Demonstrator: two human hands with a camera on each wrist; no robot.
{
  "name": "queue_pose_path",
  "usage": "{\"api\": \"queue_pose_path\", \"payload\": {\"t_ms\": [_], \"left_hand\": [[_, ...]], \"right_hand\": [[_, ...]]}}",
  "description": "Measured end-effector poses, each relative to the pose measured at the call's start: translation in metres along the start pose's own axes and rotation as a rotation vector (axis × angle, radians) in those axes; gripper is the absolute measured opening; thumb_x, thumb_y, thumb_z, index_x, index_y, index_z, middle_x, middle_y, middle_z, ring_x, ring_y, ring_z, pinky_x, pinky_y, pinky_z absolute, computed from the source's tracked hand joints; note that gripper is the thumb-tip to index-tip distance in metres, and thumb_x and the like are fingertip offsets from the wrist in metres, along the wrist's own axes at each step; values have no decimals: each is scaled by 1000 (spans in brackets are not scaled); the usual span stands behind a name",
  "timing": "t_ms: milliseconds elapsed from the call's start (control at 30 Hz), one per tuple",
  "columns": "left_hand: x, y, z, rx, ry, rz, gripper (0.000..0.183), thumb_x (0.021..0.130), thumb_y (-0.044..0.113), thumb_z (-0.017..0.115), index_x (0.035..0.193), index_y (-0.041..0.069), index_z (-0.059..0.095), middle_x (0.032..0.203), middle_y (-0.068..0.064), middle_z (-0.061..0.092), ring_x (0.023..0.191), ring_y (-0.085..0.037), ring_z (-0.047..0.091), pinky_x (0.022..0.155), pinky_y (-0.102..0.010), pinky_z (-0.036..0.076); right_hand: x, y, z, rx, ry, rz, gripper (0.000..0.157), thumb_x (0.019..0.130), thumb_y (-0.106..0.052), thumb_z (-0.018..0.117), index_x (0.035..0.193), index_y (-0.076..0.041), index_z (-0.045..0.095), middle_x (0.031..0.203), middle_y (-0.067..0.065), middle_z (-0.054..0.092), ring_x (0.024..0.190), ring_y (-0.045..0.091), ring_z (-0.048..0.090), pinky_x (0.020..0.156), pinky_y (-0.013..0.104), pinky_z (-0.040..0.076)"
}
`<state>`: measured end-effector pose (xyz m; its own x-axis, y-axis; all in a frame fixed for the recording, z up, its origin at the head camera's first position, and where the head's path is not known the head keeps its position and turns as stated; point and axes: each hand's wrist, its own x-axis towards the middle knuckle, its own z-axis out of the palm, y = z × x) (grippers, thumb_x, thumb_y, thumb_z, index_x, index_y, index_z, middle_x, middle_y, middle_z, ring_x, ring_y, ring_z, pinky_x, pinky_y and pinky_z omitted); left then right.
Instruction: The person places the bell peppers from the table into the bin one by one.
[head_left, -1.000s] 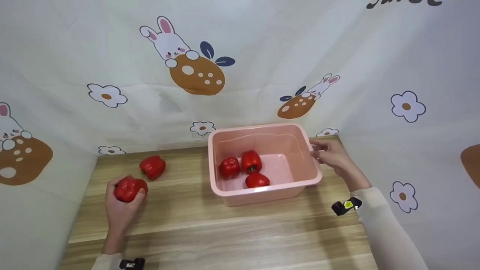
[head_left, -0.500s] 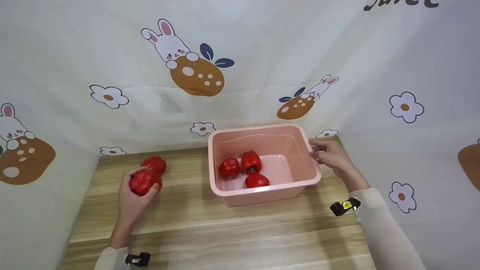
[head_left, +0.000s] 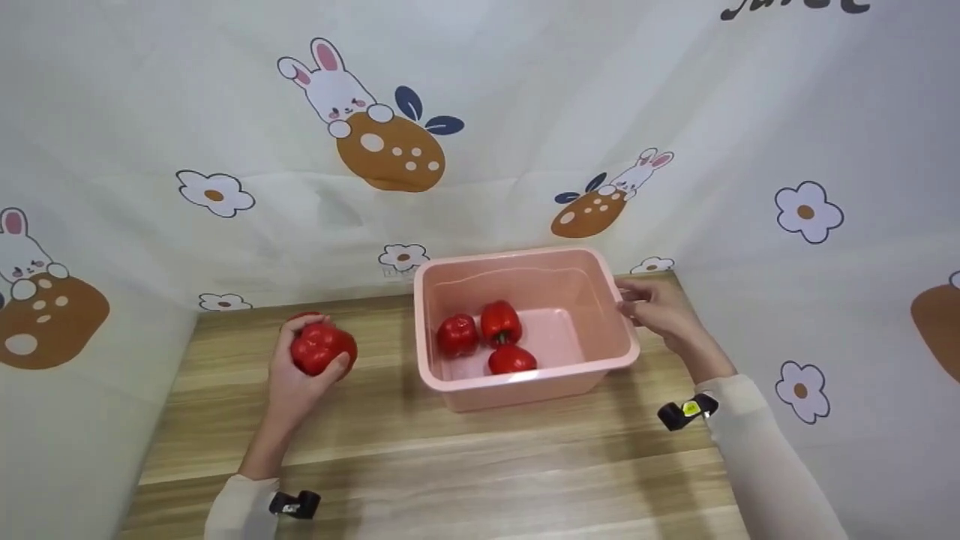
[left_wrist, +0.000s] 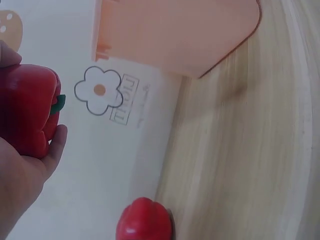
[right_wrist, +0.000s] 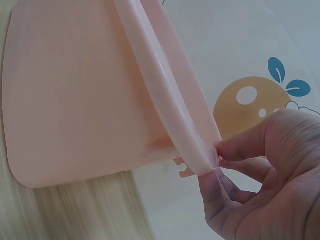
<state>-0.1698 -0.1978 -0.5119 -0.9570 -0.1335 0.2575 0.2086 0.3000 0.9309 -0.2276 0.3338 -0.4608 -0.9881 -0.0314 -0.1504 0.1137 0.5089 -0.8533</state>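
Observation:
My left hand (head_left: 294,382) grips a red bell pepper (head_left: 322,349), fingers over one side and thumb on the other; its green stem shows in the left wrist view. Behind it, mostly hidden in the head view, a second red bell pepper (left_wrist: 144,220) lies on the table. My right hand (head_left: 664,315) pinches the right rim of a pink plastic bin (head_left: 529,382), thumb above and fingers below, as the right wrist view (right_wrist: 260,175) shows. Inside the bin, toward its left side, are three red bell peppers (head_left: 501,324).
The wood-grain table (head_left: 465,480) carries the bin near its back edge. A pale cloth (head_left: 510,90) printed with rabbits and flowers rises behind and along both sides. Each wrist wears a small black device (head_left: 294,505).
My left hand has moved right and slightly away from me with its bell pepper, passing in front of the one on the table. The right hand keeps its pinch on the bin's rim.

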Motion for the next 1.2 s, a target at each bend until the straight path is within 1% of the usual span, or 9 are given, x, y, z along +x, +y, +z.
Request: {"api": "queue_pose_path", "payload": {"t_ms": [133,200,267,367,433,533,800,1000,1200], "left_hand": [[7,5,8,4,-35,14,64,82,0,81,140,4,54,138,-1,63,127,-11,52,95,-17,52],[12,10,11,14,-49,17,64,82,1,81,139,4,54,139,-5,63,126,-12,52,96,-21,53],[19,16,15,24,-67,26,64,82,2,82,139,3,53,141,-8,63,127,-15,52,98,-28,53],[28,26,21,47,-96,42,65,82,5,82,140,4,53,142,-9,62,128,-19,54,101,-41,55],[33,33,25,41,-113,51,64,82,6,83,139,5,53,142,-10,62,129,-21,55,103,-49,55],[37,40,31,34,-130,49,63,83,7,83,138,7,53,142,-9,62,130,-23,55,105,-56,55],[44,48,47,4,-178,43,62,83,9,84,138,10,54,141,-9,62,128,-26,57,104,-56,56],[45,50,54,14,-209,43,62,84,11,84,139,12,54,142,-11,62,127,-30,60,104,-56,57],[47,56,61,21,-242,48,66,84,13,85,141,13,52,144,-8,59,130,-30,59,104,-56,58]], "right_hand": [[1,1,1,-1,-16,0,52,96,-4,65,148,-3,60,137,29,67,106,21,70,79,25,65],[1,1,0,7,-30,2,52,96,-4,65,148,-3,59,138,29,67,106,21,71,81,26,65],[2,1,-1,23,-38,10,52,97,-4,64,149,-3,59,140,29,66,105,18,71,81,26,65],[2,1,-2,55,-37,15,53,97,-3,63,149,-1,58,139,31,65,101,13,71,80,24,64],[2,1,-2,74,-39,10,53,97,-2,63,149,-1,57,140,32,64,99,10,70,80,22,64],[2,1,-2,82,-45,-1,53,97,-2,63,150,-1,57,140,32,64,97,8,70,80,22,63],[-1,4,-2,53,-18,-9,52,98,-2,61,149,-1,57,138,31,66,96,14,67,78,20,62],[-2,4,-1,37,-1,-2,50,98,-3,63,148,-2,60,135,30,67,96,14,66,77,20,62],[-1,3,-1,14,-4,10,50,97,-4,64,147,-5,61,135,28,68,98,17,68,78,21,62]]}}
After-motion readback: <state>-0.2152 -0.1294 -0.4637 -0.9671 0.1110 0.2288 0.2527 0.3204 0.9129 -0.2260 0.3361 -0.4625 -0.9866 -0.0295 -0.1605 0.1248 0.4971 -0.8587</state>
